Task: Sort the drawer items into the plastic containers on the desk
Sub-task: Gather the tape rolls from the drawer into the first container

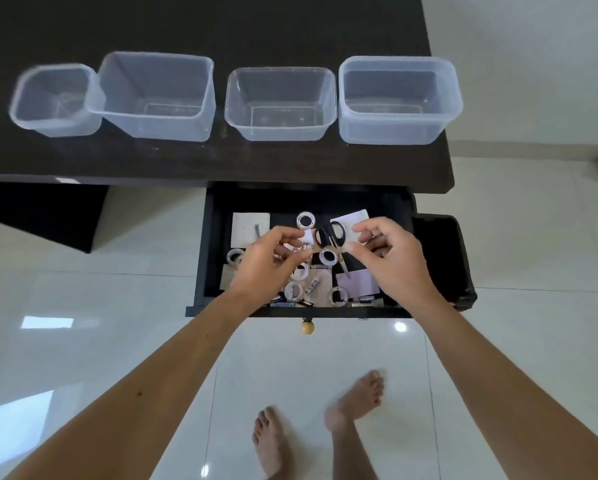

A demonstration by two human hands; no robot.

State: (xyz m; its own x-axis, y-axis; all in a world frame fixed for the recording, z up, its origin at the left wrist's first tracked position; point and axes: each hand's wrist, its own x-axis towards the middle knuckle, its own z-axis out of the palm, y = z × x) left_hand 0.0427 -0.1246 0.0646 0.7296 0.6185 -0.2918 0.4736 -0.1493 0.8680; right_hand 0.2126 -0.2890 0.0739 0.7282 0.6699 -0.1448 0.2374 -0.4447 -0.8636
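Note:
The open black drawer [200,271] under the desk holds black-handled scissors [330,235], several white tape rolls such as one at the back [305,220] and one at the front [338,296], paper notes [250,228], and small batteries [313,284]. Both hands hover over it. My left hand [266,261] has loosely curled fingers, its index tip beside a small white slip [309,236]. To the right of the scissors, my right hand [391,258] has thumb and index apart and nothing in it. Several clear plastic containers stand in a row on the dark desk [221,164]: small square [53,98], large [155,95], medium [280,102], right [399,98].
The drawer has a round wooden knob [307,327] at its front. A black bin [443,251] stands against the drawer's right side. My bare feet [356,396] are on glossy white floor tiles below. The desk's right edge runs just past the rightmost container.

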